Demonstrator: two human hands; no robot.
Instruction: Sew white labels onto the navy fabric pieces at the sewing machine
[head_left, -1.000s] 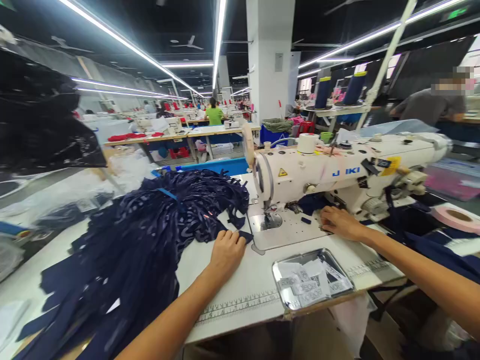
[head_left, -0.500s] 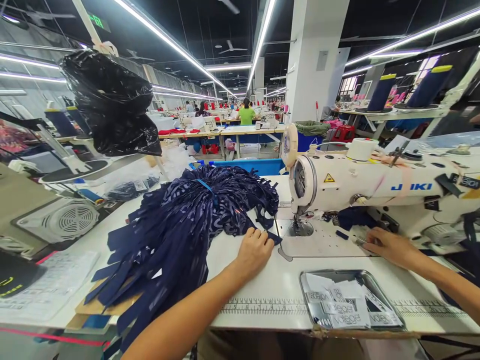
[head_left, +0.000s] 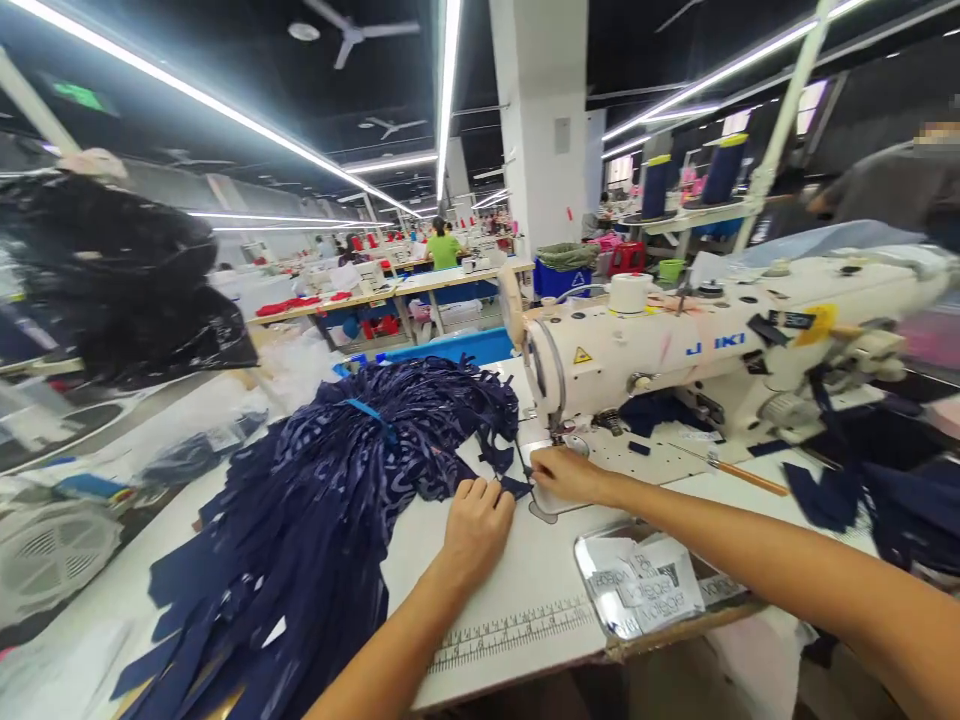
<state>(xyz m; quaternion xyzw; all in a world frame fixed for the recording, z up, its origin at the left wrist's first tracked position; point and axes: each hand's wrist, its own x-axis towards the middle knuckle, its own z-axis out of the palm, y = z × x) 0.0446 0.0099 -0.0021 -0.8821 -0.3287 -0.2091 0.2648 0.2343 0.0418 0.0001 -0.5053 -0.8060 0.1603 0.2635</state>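
Your left grip (head_left: 478, 528) is holding the navy fabric piece (head_left: 515, 487), its visible tip pointing right toward the sewing machine (head_left: 652, 350); your right grip (head_left: 570, 476) is sitting just beside that tip, and whether it's pinching anything, I can't tell.

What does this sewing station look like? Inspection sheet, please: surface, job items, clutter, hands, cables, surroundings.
Surface: white table with a ruler scale near its front edge.
Job items: bundle of dark blue strips, blue tie around it; sewing machine to its right.
Clutter: metal tray with printed labels; wooden-handled tool; loose fabric at right.
Hands: left hand has fingers on a dark blue piece; right hand close beside it; grips unclear.
Cables: nothing clearly seen.
Surroundings: person in green, pillar, hanging black bag.
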